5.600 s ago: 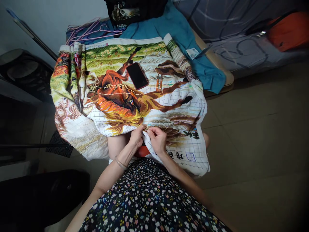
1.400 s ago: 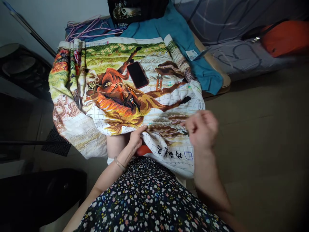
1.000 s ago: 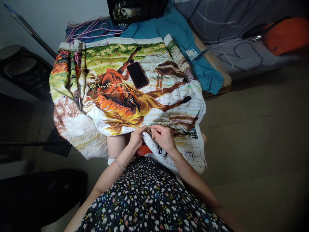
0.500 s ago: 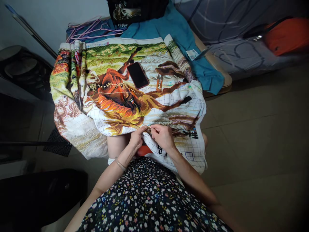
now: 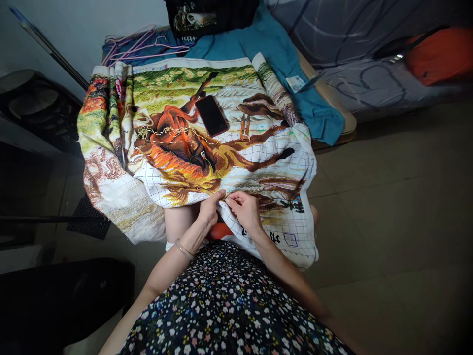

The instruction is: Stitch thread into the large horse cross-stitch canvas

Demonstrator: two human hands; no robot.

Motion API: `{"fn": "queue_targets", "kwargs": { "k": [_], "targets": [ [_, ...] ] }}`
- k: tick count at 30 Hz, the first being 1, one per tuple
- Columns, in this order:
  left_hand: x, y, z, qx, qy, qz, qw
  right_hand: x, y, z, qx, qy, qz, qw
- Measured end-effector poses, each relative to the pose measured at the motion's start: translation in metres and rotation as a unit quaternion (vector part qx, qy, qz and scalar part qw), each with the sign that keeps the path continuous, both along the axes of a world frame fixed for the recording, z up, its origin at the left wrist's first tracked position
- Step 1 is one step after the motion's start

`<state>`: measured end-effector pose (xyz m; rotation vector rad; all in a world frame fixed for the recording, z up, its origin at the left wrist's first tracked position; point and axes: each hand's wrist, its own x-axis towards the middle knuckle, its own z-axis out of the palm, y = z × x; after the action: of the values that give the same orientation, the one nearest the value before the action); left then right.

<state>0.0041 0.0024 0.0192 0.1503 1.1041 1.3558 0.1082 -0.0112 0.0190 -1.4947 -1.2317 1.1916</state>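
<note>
Pinching the edge of the patterned cloth (image 5: 240, 177) between thumb and fingers, the left hand (image 5: 209, 211) holds a fold just beside the fingertips of the right hand (image 5: 244, 209), whose thumb and forefinger are pressed together; whether they grip a needle, thread or only fabric is too small to tell. From this meeting point the cloth spreads over the lap, from 9 o'clock through 12 to 3 and down towards 4. For neat work here, I'd judge, the left pinch should hold the gridded weave flat and lightly taut, near the right fingertips without crowding them, while the right moves in small, straight pulls with even tension, so nothing puckers. Loose yellow thread (image 5: 168, 131) lies in a tangle towards 11 o'clock and deserves care, since dragging the cloth could snag it. Phone (image 5: 212, 115) at 12 and orange-handled snips (image 5: 245, 128) at 1 both rest on the fabric, so gentle tugs would be wise, lest either slide.
</note>
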Motion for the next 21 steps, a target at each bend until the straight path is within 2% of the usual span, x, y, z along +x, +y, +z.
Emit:
{"fn": "queue_targets", "kwargs": {
  "k": [5,11,16,21],
  "targets": [
    [0.000,0.001,-0.001,-0.010,0.005,-0.007,1.000,-0.003,-0.003,-0.002,0.061,-0.037,-0.013,0.997],
    [-0.001,0.001,0.002,-0.020,0.006,-0.014,1.000,-0.006,-0.005,-0.004,0.084,-0.059,-0.030,0.994],
    [0.000,0.000,0.005,-0.016,0.004,-0.007,1.000,-0.009,-0.005,-0.007,0.080,-0.052,-0.051,0.994],
    [0.000,-0.004,0.007,0.009,-0.031,-0.019,0.999,-0.008,0.000,0.003,0.031,0.001,-0.082,0.996]
  ]
}}
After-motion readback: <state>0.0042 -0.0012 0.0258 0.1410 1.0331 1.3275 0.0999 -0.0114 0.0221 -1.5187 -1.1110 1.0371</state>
